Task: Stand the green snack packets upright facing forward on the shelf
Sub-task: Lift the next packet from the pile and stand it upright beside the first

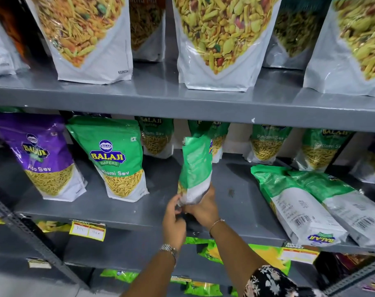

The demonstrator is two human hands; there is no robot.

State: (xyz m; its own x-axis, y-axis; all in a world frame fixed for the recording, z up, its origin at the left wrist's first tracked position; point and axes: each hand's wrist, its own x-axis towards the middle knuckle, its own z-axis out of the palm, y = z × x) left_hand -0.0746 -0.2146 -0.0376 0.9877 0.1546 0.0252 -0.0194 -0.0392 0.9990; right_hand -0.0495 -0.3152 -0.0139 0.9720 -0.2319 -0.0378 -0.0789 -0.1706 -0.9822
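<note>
Green-and-white plastic snack packet [195,168] stands upright on the grey metal shelf [126,206], turned edge-on, its base pinched between both hands. Left hand [173,221] closes on the lower left corner; right hand [203,209] wraps the bottom right. Right of the grip, two green packets [298,202] lie flat, backs up. Left of it, a green Balaji packet [116,159] stands facing forward.
</note>
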